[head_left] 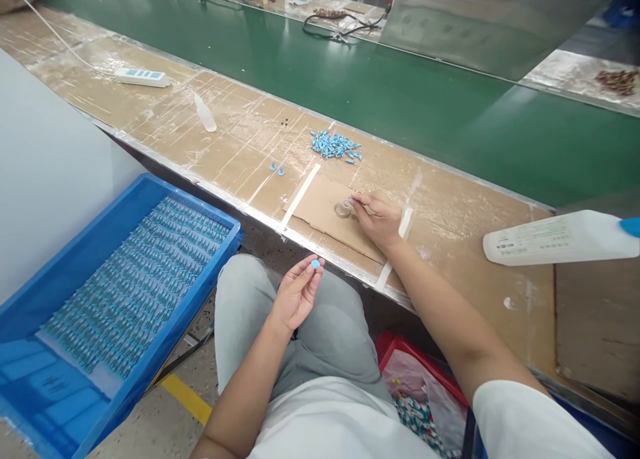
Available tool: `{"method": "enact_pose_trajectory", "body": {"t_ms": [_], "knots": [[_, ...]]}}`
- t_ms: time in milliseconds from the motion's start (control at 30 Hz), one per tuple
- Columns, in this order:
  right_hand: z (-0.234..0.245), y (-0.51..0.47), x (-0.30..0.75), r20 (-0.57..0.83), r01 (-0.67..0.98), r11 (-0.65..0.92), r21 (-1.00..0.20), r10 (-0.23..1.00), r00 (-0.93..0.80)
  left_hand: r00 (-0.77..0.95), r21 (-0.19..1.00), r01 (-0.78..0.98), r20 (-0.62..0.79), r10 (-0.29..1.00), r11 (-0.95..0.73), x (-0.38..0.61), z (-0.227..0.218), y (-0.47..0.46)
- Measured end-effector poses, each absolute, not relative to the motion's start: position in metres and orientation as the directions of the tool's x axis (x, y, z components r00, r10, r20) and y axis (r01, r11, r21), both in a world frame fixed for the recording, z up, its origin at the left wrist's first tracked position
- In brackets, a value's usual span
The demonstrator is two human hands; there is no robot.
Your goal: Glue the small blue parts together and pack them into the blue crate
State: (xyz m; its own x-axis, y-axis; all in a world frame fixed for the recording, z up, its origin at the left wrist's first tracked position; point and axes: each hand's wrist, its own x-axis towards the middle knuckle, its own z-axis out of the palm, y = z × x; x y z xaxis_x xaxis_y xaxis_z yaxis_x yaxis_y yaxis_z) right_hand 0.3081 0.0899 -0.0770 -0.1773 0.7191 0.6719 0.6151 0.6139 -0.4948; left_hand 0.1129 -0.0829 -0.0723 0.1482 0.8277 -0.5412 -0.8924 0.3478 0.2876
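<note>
Blue part (315,264), small and round-headed, sits pinched between the thumb and fingertips of the left hand (296,292), which is held over the lap just short of the bench (450,232) edge, palm turned up and the other fingers loosely curled. The right hand (377,217) rests on the cardboard sheet (320,205) with its fingers drawn narrow, their tips at a clear round dish (343,209). Whether they pinch something thin there I cannot tell.

As I judge it, the work goes best with a light pinch on the part's edge only, so that its face is free. It also helps to hold the part over the cardboard and not over the knees, since one dropped here would likely fall to the floor. The right wrist lying flat on the sheet looks like a good brace for fine work at the dish.

Further out, a loose heap of blue parts (334,144) lies near the green belt (400,92), and two stray blue pieces (277,168) lie apart on the bench. A blue tray (60,272) of parts laid in rows stands low at the left, a white bottle (560,237) lies at the right, and a red bin (395,344) is under the bench
</note>
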Motion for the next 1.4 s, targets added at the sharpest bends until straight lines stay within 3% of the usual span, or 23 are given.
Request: {"method": "enact_pose_trajectory", "body": {"t_ms": [133, 367, 533, 733, 933, 1400], "knots": [[-0.076, 0.089, 0.308, 0.665, 0.587, 0.609, -0.534, 0.731, -0.153, 0.145, 0.285, -0.895, -0.540, 0.829, 0.343, 0.112, -0.072, -0.082], [-0.074, 0.087, 0.307, 0.565, 0.447, 0.475, -0.758, 0.821, 0.087, 0.091, 0.323, -0.901, -0.512, 0.854, 0.289, 0.112, -0.066, -0.072], [-0.067, 0.084, 0.305, 0.502, 0.408, 0.414, -0.814, 0.855, 0.132, 0.059, 0.347, -0.905, -0.471, 0.880, 0.245, 0.117, -0.060, -0.060], [-0.030, 0.025, 0.283, 0.392, 0.203, 0.356, -0.912, 0.903, 0.178, 0.071, 0.367, -0.900, -0.412, 0.908, 0.237, 0.126, -0.045, -0.057], [-0.010, -0.038, 0.260, 0.340, 0.076, 0.336, -0.939, 0.939, 0.044, 0.036, 0.394, -0.894, -0.416, 0.909, 0.215, 0.133, -0.031, -0.065], [-0.024, -0.047, 0.251, 0.416, 0.155, 0.405, -0.901, 0.908, 0.045, -0.022, 0.384, -0.905, -0.470, 0.883, 0.182, 0.134, -0.032, -0.070]]}}
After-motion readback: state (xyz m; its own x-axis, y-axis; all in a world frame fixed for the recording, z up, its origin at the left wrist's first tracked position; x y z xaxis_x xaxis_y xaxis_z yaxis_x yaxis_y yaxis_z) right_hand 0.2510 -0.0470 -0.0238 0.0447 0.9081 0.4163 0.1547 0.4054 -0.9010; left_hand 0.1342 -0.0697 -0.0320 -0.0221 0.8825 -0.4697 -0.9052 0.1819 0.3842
